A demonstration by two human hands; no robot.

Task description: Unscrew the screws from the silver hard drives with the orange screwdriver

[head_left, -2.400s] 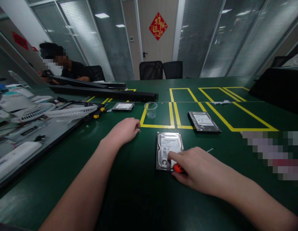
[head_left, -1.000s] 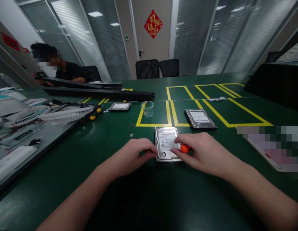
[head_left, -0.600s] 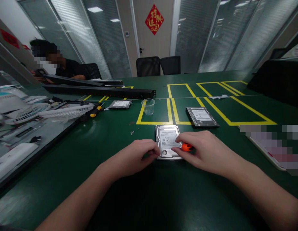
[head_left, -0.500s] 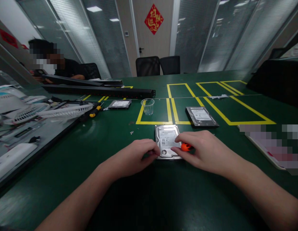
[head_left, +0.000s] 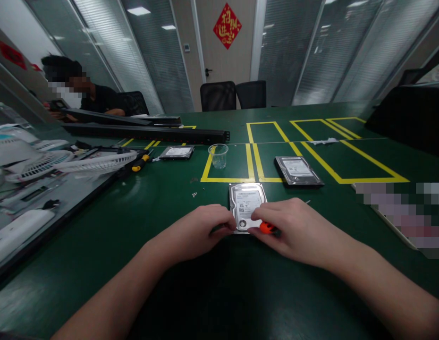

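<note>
A silver hard drive (head_left: 246,200) lies label up on the green table in front of me. My left hand (head_left: 214,224) is closed at its lower left corner, thumb and forefinger together against the edge. Whether something small is also between those fingertips is hidden. My right hand (head_left: 288,226) is curled round a screwdriver (head_left: 267,228) with an orange and black handle, over the drive's lower right part. The screwdriver's thin shaft shows past the back of the hand, pointing away from the drive. Several tiny screws (head_left: 194,194) lie to the left of the drive.
A clear plastic cup (head_left: 218,157) stands beyond the drive. Two more hard drives lie at right (head_left: 298,171) and left (head_left: 177,152). A yellow-black screwdriver (head_left: 140,163) lies near a tray (head_left: 81,189) of white parts. Long black bars (head_left: 145,133) lie farther back; a person (head_left: 102,99) sits there.
My right hand has shifted slightly left and toward me, bringing the orange handle lower over the drive. More of the shaft shows behind the hand. The left hand stays put.
</note>
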